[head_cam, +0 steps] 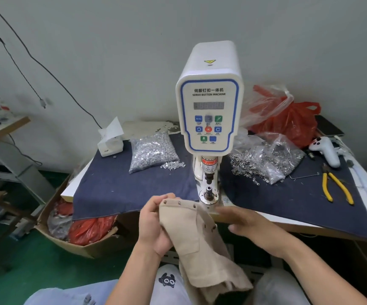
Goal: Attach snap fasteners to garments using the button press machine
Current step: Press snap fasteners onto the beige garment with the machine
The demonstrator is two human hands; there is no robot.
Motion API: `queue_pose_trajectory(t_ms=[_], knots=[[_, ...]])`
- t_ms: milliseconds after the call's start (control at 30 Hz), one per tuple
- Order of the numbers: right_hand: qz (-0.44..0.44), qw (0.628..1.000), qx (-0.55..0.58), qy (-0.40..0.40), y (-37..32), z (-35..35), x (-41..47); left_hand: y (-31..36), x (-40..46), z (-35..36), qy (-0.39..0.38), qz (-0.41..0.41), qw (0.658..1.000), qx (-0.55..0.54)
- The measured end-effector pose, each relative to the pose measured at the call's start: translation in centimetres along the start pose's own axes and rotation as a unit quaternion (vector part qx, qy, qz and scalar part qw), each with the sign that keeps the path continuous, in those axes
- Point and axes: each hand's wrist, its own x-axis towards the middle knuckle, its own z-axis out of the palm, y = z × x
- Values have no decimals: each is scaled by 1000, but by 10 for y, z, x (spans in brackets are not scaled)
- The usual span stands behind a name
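Garment (pixel 200 245): a beige knit piece, held in front of the desk (pixel 310 225) edge and just below the die of the button press machine (pixel 208 106). Its upper hem runs near level and carries a row of small dark snap fasteners (pixel 179 202); further studs show on a fold lower down. The lower part hangs loose toward the lap. Left hand (pixel 154 225): fingers curled around the garment's left upper corner, thumb on the front of the fabric, forearm rising from below. Right hand (pixel 241 221): blurred, palm turned inward with fingers extended toward the garment's right edge; whether they touch the cloth cannot be told. On the desk's navy cloth, a bag of silver snap parts (pixel 151 150) lies left of the machine and a bag of ring parts (pixel 263 159) right of it, with yellow-handled pliers (pixel 336 188) further right.
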Motion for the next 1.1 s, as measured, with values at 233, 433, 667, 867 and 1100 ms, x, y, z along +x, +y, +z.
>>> queue_pose_trajectory(t_ms=[233, 433, 667, 867, 1100], knots=[[-18, 990, -131, -48, -12, 17, 7, -4, 3, 19, -156, 19, 983, -96], [-7, 989, 147, 21, -11, -7, 4, 24, 2, -5, 9, 48, 997, -59], [-34, 973, 227, 22, -25, -15, 7, 13, 7, -4, 227, 79, 884, 402], [-38, 997, 49, 39, -51, -2, 2, -20, -15, 22, 6, 332, 686, 647], [-16, 998, -56, 28, -59, -3, -8, -31, -14, 14, -108, 109, 733, 663]])
